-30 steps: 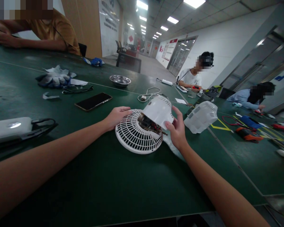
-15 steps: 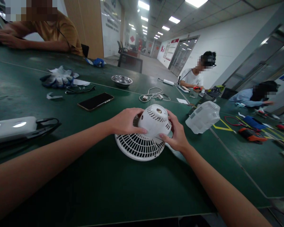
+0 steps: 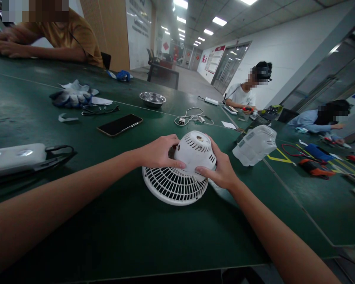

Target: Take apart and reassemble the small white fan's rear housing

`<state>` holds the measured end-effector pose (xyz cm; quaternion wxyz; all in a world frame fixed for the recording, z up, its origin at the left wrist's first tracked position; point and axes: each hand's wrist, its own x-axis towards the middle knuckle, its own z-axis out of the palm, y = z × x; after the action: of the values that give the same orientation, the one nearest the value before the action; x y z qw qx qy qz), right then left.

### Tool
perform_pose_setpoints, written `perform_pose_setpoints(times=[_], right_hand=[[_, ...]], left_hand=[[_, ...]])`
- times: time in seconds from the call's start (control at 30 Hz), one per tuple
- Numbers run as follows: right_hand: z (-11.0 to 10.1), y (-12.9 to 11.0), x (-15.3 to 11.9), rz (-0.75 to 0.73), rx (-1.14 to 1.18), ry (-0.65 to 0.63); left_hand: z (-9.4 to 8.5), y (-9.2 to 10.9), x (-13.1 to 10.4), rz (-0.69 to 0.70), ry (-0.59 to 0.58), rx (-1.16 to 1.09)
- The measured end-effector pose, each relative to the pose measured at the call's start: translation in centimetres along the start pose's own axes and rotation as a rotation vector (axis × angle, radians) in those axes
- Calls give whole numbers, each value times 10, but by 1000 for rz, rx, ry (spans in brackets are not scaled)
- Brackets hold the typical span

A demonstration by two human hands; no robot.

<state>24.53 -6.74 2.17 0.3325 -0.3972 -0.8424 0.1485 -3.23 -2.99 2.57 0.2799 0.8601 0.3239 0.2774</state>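
Note:
A white fan motor housing (image 3: 194, 152), domed and slotted, sits over a round white fan grille (image 3: 173, 189) that lies on the green table (image 3: 154, 236). My left hand (image 3: 159, 152) grips the housing's left side, its thumb across the front and the fingers partly hidden behind. On the other side my right hand (image 3: 221, 167) is wrapped round the housing, thumb at the lower front. Whether the housing is joined to the grille cannot be seen. To the right stands a tilted white plastic shell (image 3: 254, 146) with slots at its top.
A phone (image 3: 120, 124), a white cable (image 3: 192, 117) and a metal bowl (image 3: 152, 99) lie beyond my hands. Gloves (image 3: 72, 94) and a white device (image 3: 16, 159) are at left. An orange-black meter (image 3: 316, 167) lies at right. Several people sit around the table.
My right hand has shifted its hold slightly, with the thumb further left on the housing. The grille is tilted or shifted a little toward me. Both hands keep gripping the housing.

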Motion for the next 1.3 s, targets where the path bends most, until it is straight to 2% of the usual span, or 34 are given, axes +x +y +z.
perform_pose_setpoints(times=[0.17, 0.37, 0.47, 0.57, 0.67, 0.83, 1.0, 1.3], right_hand=[[-1, 2, 2, -56, -59, -22], [4, 4, -2, -110, -136, 22], [8, 2, -3, -126, -161, 69], [12, 0, -3, -106, -184, 114], [12, 1, -6, -63, -60, 60], [12, 7, -12, 53, 262, -43], [13, 7, -11, 43, 318, -70], [14, 0, -10, 76, 357, -48]], left_hand=[[-1, -1, 0, 34, -35, 73], [-3, -1, 0, 92, -53, 165], [-1, -4, 0, 108, -42, 191], [3, -7, -1, 117, 16, 202], [7, -10, -3, 110, 99, 147], [8, -13, -7, 215, 28, -1], [11, -11, -7, 293, 50, 43], [24, -5, -7, 255, 164, 126]])
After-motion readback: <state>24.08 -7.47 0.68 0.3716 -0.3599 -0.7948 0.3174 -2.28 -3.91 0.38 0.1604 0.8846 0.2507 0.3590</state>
